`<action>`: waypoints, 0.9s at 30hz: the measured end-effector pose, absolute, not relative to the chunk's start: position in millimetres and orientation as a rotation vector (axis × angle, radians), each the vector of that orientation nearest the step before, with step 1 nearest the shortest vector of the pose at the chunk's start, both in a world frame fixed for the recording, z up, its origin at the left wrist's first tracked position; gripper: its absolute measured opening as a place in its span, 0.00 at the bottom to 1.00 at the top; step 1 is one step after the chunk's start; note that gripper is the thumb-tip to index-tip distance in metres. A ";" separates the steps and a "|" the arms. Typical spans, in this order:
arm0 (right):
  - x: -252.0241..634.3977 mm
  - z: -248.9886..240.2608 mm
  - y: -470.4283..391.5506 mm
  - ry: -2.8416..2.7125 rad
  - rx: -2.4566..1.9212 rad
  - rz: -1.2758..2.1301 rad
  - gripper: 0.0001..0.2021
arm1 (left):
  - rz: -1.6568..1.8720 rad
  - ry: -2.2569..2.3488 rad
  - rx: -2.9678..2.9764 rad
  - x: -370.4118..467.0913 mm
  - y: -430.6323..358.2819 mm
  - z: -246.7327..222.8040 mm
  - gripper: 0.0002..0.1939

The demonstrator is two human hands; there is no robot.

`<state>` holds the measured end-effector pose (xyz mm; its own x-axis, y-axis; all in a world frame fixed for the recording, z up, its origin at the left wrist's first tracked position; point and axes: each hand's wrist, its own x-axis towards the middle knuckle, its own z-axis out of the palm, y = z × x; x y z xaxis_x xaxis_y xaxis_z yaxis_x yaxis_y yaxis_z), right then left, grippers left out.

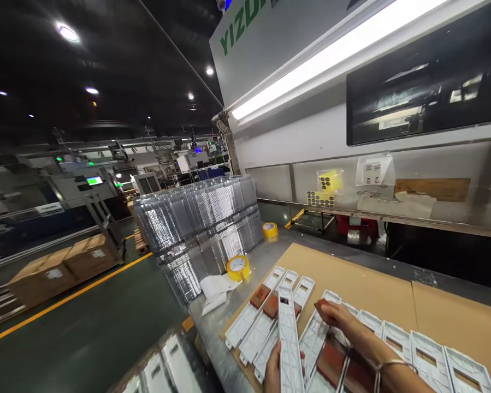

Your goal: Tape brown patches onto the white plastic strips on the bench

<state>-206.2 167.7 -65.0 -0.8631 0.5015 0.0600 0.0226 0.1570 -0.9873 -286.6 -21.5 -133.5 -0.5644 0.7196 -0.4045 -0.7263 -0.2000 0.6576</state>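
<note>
My left hand (274,368) grips a long white plastic panel (288,333) at its near end, holding it up over the others. My right hand (335,315) reaches forward, its fingers pinched on a small brown-red piece (319,305) at the top of another white panel (317,335). Several white plastic panels (261,316) lie side by side on a sheet of brown cardboard (352,278), some with brown-red inserts (260,295). More white panels (429,355) run in a row to the right, past my right forearm.
Two rolls of yellow tape (238,267) (270,230) sit on the metal table beside tall stacks of clear plastic trays (196,218). White paper (216,289) lies near the table edge. A machine wall with a bright strip light rises behind. Cardboard boxes (60,267) stand on the floor at left.
</note>
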 end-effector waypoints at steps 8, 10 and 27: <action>-146.4 -62.9 72.0 -2.401 -0.080 1.230 0.40 | 2.017 0.958 0.238 -261.4 -45.4 -104.2 0.22; -141.2 -63.1 56.8 -2.482 0.011 0.883 0.39 | 2.008 1.066 0.278 -253.3 -56.5 -101.5 0.24; -118.3 -54.1 29.6 -2.253 -0.492 1.235 0.32 | 2.054 1.081 0.462 -184.1 -83.8 -89.5 0.30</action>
